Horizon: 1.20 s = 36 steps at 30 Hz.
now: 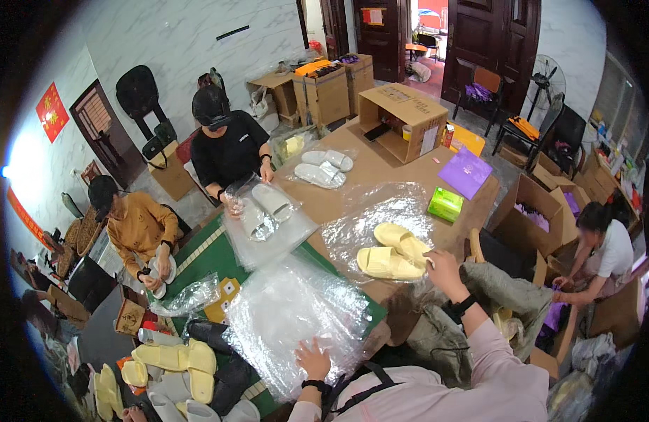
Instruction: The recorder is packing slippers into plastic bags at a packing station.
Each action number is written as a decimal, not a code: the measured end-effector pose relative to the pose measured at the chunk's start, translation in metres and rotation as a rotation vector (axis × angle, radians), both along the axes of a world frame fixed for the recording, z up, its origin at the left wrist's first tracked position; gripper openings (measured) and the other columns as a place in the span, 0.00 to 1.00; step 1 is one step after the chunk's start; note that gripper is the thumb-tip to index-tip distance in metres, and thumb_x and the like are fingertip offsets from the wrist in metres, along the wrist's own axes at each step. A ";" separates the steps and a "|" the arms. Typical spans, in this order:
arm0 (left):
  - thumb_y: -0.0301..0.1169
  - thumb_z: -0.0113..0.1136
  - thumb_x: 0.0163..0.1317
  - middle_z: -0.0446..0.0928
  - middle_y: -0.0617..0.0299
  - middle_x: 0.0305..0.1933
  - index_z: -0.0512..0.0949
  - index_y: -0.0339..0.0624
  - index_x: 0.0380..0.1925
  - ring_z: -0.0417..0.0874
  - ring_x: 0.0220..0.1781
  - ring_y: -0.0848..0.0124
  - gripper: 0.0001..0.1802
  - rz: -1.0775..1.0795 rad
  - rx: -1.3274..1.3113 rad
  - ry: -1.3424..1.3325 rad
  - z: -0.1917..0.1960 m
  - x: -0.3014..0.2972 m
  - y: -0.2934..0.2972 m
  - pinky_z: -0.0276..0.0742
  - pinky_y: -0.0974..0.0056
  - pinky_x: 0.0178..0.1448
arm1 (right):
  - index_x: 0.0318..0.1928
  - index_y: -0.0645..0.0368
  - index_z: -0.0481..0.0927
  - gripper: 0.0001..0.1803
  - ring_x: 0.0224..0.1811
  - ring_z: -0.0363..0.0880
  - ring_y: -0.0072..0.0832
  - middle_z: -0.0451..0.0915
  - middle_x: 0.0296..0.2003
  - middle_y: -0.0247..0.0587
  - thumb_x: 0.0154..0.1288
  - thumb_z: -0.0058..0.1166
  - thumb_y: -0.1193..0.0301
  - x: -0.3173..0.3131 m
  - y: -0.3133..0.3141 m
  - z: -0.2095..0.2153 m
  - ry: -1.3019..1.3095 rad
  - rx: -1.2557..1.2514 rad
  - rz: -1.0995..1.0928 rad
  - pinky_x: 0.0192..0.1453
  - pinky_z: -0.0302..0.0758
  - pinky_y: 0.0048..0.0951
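Observation:
My left hand (314, 360) lies with fingers spread on a stack of clear plastic bags (282, 309) at the near edge of the green table. My right hand (445, 273) is at the heel end of a pair of pale yellow slippers (395, 254), its fingertips closed on the heel edge of one. Those slippers lie side by side over a clear bag (345, 232) on the brown tabletop. Across the table a co-worker in black handles bagged white slippers (265, 209). Another in an orange top holds light slippers (163, 269).
Loose yellow slippers (173, 357) pile up at the near left. Bagged white slippers (326, 169), an open cardboard box (416, 116), a green box (445, 204) and a purple packet (465, 172) lie farther back. A grey-green sack (507, 288) bulges at my right, near a crouching person.

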<state>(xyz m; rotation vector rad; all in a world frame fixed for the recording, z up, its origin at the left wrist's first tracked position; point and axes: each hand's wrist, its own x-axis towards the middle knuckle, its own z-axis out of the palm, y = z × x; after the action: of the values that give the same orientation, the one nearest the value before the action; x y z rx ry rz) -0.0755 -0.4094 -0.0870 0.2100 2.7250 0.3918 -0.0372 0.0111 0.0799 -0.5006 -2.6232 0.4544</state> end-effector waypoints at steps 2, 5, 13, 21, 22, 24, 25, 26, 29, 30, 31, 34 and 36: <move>0.48 0.53 0.61 0.44 0.38 0.73 0.57 0.58 0.68 0.45 0.71 0.32 0.36 0.031 -0.004 0.058 0.001 -0.002 0.009 0.45 0.30 0.67 | 0.39 0.58 0.82 0.11 0.39 0.77 0.46 0.80 0.37 0.46 0.53 0.57 0.72 -0.018 -0.006 0.003 0.071 -0.041 0.017 0.46 0.74 0.43; 0.48 0.50 0.62 0.43 0.37 0.73 0.57 0.54 0.69 0.43 0.72 0.34 0.35 0.016 -0.026 0.186 0.001 -0.007 0.027 0.40 0.31 0.69 | 0.39 0.59 0.81 0.12 0.41 0.77 0.45 0.81 0.37 0.45 0.54 0.58 0.69 -0.057 -0.013 -0.005 0.047 -0.099 0.117 0.46 0.74 0.43; 0.53 0.44 0.65 0.40 0.40 0.74 0.54 0.54 0.70 0.36 0.73 0.34 0.36 -0.089 -0.032 0.144 0.014 -0.049 0.056 0.29 0.26 0.67 | 0.51 0.56 0.75 0.25 0.44 0.77 0.47 0.77 0.45 0.49 0.56 0.57 0.56 -0.170 -0.040 -0.058 -0.291 -0.069 0.342 0.49 0.74 0.43; 0.54 0.50 0.61 0.42 0.39 0.73 0.59 0.51 0.68 0.36 0.72 0.32 0.38 -0.165 0.070 0.166 -0.012 -0.043 0.049 0.30 0.24 0.65 | 0.65 0.62 0.59 0.53 0.69 0.54 0.57 0.54 0.67 0.61 0.46 0.63 0.42 -0.268 -0.040 -0.129 -0.686 -0.070 0.080 0.67 0.54 0.60; 0.54 0.50 0.61 0.42 0.39 0.73 0.59 0.51 0.68 0.36 0.72 0.32 0.38 -0.156 0.062 0.171 -0.022 -0.041 0.041 0.30 0.24 0.65 | 0.67 0.63 0.55 0.58 0.70 0.48 0.61 0.50 0.68 0.65 0.43 0.64 0.40 -0.278 -0.061 -0.140 -0.662 -0.034 0.039 0.68 0.52 0.60; 0.55 0.51 0.59 0.43 0.39 0.73 0.60 0.53 0.67 0.38 0.72 0.31 0.38 -0.152 -0.040 0.271 -0.034 -0.036 0.035 0.30 0.23 0.65 | 0.69 0.63 0.52 0.61 0.70 0.44 0.66 0.45 0.68 0.70 0.42 0.64 0.38 -0.285 -0.086 -0.155 -0.767 -0.273 -0.054 0.69 0.50 0.62; 0.50 0.49 0.61 0.43 0.38 0.73 0.56 0.47 0.68 0.39 0.74 0.38 0.38 -0.119 -0.012 0.144 -0.015 -0.040 0.042 0.34 0.23 0.64 | 0.69 0.63 0.51 0.63 0.69 0.43 0.68 0.44 0.68 0.72 0.41 0.64 0.37 -0.283 -0.093 -0.162 -0.797 -0.179 -0.076 0.68 0.50 0.63; 0.50 0.49 0.61 0.43 0.38 0.73 0.56 0.47 0.68 0.39 0.74 0.38 0.38 -0.122 -0.012 0.144 -0.021 -0.042 0.044 0.34 0.23 0.64 | 0.69 0.62 0.52 0.60 0.70 0.43 0.68 0.45 0.68 0.70 0.45 0.63 0.38 -0.283 -0.095 -0.168 -0.774 -0.122 -0.100 0.67 0.52 0.63; 0.49 0.47 0.64 0.51 0.37 0.70 0.57 0.43 0.67 0.48 0.72 0.39 0.36 -0.173 -0.106 0.156 0.001 -0.045 0.056 0.42 0.29 0.67 | 0.64 0.59 0.63 0.43 0.66 0.54 0.64 0.58 0.64 0.61 0.53 0.59 0.47 -0.273 -0.093 -0.185 -0.612 0.021 -0.085 0.63 0.61 0.60; 0.49 0.47 0.64 0.51 0.37 0.70 0.57 0.43 0.67 0.48 0.72 0.39 0.36 -0.154 -0.116 0.163 -0.009 -0.042 0.051 0.42 0.29 0.67 | 0.57 0.57 0.69 0.30 0.60 0.63 0.58 0.65 0.58 0.54 0.57 0.55 0.55 -0.276 -0.093 -0.186 -0.538 0.011 -0.043 0.57 0.65 0.57; 0.53 0.49 0.61 0.48 0.38 0.72 0.59 0.49 0.67 0.44 0.72 0.35 0.37 -0.161 -0.093 0.236 -0.028 -0.039 0.044 0.36 0.26 0.66 | 0.50 0.54 0.76 0.18 0.54 0.71 0.52 0.72 0.52 0.47 0.60 0.52 0.62 -0.278 -0.094 -0.187 -0.463 0.000 0.001 0.51 0.70 0.54; 0.58 0.51 0.58 0.45 0.40 0.73 0.60 0.58 0.67 0.40 0.72 0.32 0.38 -0.136 -0.041 0.280 -0.044 -0.039 0.038 0.32 0.22 0.64 | 0.43 0.55 0.78 0.11 0.46 0.76 0.45 0.76 0.43 0.44 0.61 0.46 0.70 -0.274 -0.092 -0.179 -0.395 0.080 -0.017 0.43 0.74 0.47; 0.58 0.50 0.59 0.45 0.40 0.73 0.58 0.58 0.68 0.39 0.72 0.32 0.38 -0.146 -0.055 0.290 -0.046 -0.037 0.037 0.32 0.21 0.64 | 0.44 0.56 0.77 0.11 0.46 0.76 0.45 0.77 0.43 0.45 0.62 0.46 0.71 -0.280 -0.084 -0.175 -0.304 -0.117 -0.024 0.45 0.74 0.46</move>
<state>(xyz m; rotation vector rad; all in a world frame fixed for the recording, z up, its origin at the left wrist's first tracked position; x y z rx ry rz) -0.1123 -0.3726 -0.1335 0.4816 2.9741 0.2621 -0.3173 -0.0724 -0.0948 -0.6866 -2.8879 0.5656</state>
